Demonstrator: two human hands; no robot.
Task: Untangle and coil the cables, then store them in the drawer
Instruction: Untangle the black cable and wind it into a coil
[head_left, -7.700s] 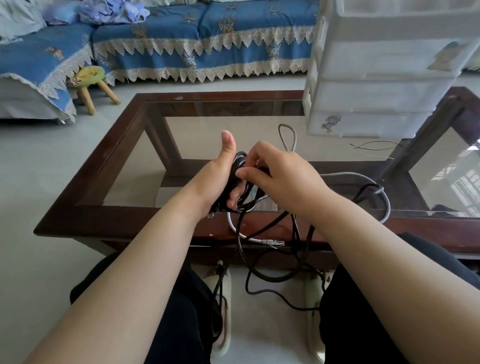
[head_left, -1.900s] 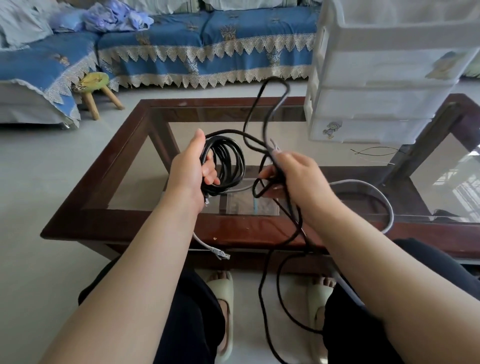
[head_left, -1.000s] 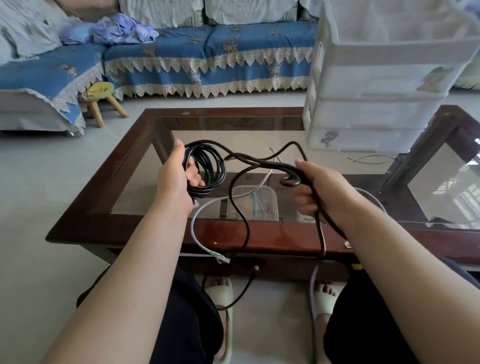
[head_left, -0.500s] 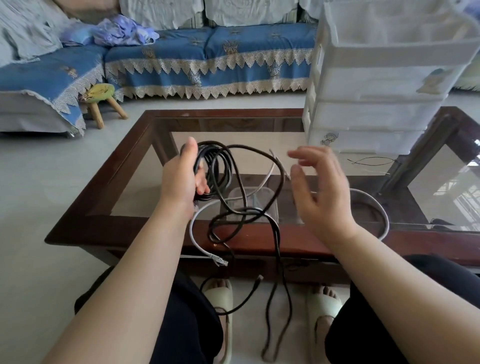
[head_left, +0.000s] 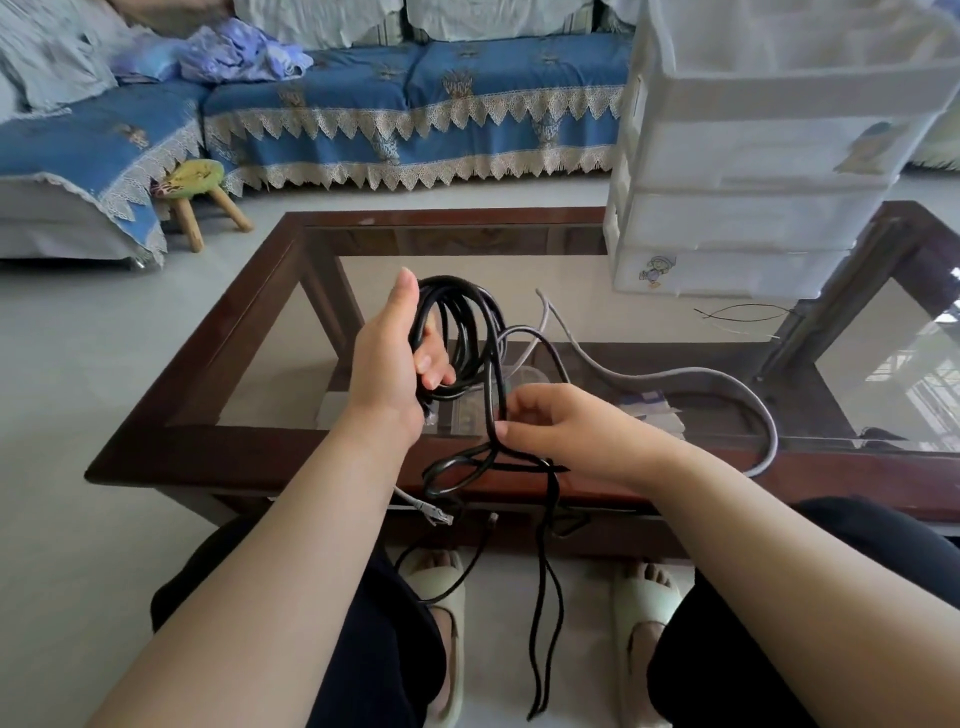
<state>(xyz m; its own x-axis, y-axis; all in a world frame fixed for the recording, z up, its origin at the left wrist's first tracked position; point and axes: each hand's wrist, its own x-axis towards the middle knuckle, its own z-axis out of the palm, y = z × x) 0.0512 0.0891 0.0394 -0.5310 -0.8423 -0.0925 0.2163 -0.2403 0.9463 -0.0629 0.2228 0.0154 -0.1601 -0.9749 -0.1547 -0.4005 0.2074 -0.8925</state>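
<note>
Item: long black rubber-sheathed cable (head_left: 457, 332), part-coiled, several loops done; tail hangs off the coil to the floor, not yet wound. Left hand (head_left: 387, 364) clenched round the coil's left side, thumb up. Right hand (head_left: 561, 426) pinches the loose strand just below-right of the coil. Grey network cable (head_left: 675, 376) lies right of the coil on the glass-topped wooden table (head_left: 249, 447), apparently not coiled. White plastic drawer unit (head_left: 753, 208) far right of coil, drawers look closed; storing not begun

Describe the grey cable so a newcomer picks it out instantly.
Start at the glass-topped coffee table. Right of both hands, the grey cable snakes over the glass and curves down over the near wooden edge. Unlike the black cable coiled in the left hand, it is pale and lies loose.
</note>
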